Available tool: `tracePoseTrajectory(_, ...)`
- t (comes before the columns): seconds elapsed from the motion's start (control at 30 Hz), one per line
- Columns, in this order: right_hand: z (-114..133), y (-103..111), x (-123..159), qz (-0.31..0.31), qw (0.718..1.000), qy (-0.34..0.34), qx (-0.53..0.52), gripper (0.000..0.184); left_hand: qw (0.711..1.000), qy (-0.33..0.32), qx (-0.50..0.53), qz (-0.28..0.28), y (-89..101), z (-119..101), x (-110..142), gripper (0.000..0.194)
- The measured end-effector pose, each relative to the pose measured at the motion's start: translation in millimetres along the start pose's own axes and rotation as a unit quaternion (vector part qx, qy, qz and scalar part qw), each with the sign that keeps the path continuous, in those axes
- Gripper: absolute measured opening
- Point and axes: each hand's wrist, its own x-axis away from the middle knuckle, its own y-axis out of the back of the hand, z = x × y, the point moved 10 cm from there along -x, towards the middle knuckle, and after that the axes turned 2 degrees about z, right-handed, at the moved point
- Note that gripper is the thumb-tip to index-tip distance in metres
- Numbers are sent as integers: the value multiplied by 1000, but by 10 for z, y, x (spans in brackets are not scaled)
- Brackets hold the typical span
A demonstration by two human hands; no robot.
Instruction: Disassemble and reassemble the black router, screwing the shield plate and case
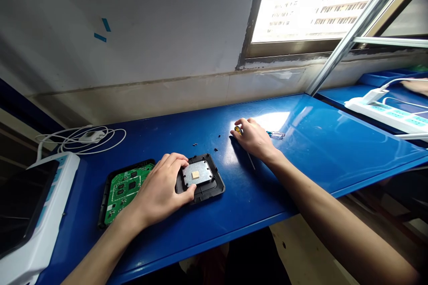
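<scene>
My left hand [160, 189] spans a silvery metal plate [203, 173], fingertips at its far left edge and thumb at its near edge. The plate lies in a black plastic cover [217, 182] and bears a small beige square pad [195, 174]. Partly under my left wrist is the other casing half with a green circuit board [117, 191]. Farther right, my right hand [254, 138] is closed around the yellow and black handle of a screwdriver [238, 129], its thin shaft pointing toward me near the tabletop. Small dark screws [216, 149] lie between the hands.
Beyond my right hand lies a clear-handled tool [277, 135] on the blue table [261, 187]. At left are a coiled white cable [110, 142], a white power strip [62, 187] and a dark screen [16, 205]. Another power strip [394, 113] and another person's hand [416, 85] are at far right.
</scene>
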Motion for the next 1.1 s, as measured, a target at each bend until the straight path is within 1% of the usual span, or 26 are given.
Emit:
tracePoseTrajectory(0.1,79,118,19,-18,1000,1,12,37,1000,-2,8,-3,11,-5,-5,30)
tracePoseTrajectory(0.13,141,169,34,-28,1000,12,7,38,1000,-3,9,-5,16,-8,-7,30)
tracePoseTrajectory(0.17,229,214,60,-35,999,34,-6,39,1000,-5,10,-6,20,-11,-10,30)
tracePoseTrajectory(0.2,349,243,100,-34,997,70,-29,39,1000,-7,10,-7,23,-14,-13,30)
tracePoseTrajectory(0.23,527,269,167,-29,987,136,-78,39,1000,-10,9,-7,23,-19,-15,29)
tracePoseTrajectory(0.27,730,250,265,3,969,212,-129,40,1000,-13,9,-6,20,-22,-16,29)
tracePoseTrajectory(0.3,931,188,394,57,943,285,-161,44,1000,-15,9,-5,16,-25,-16,29)
tracePoseTrajectory(0.33,1095,108,536,110,918,342,-166,50,1000,-18,9,-5,13,-26,-15,29)
tracePoseTrajectory(0.4,1296,-55,772,186,884,406,-138,64,1000,-21,9,-8,10,-23,-11,30)
tracePoseTrajectory(0.43,1342,-126,840,205,878,416,-116,70,1000,-23,8,-11,9,-20,-9,31)
tracePoseTrajectory(0.5,1385,-232,908,223,874,423,-87,70,1000,-26,5,-17,9,-19,-4,31)
tracePoseTrajectory(0.6,1387,-286,891,213,880,414,-89,54,999,-34,4,-22,10,-26,-1,30)
tracePoseTrajectory(0.67,1379,-295,865,203,884,409,-103,48,999,-38,3,-24,9,-28,-2,32)
tracePoseTrajectory(0.83,1366,-303,852,187,885,404,-139,50,998,-52,-9,-33,15,-34,-5,35)
tracePoseTrajectory(0.97,1367,-271,848,175,884,405,-155,50,996,-69,-21,-48,37,-68,4,36)
tracePoseTrajectory(1.1,1376,-202,837,151,884,411,-166,50,989,-97,-79,-83,110,-168,42,37)
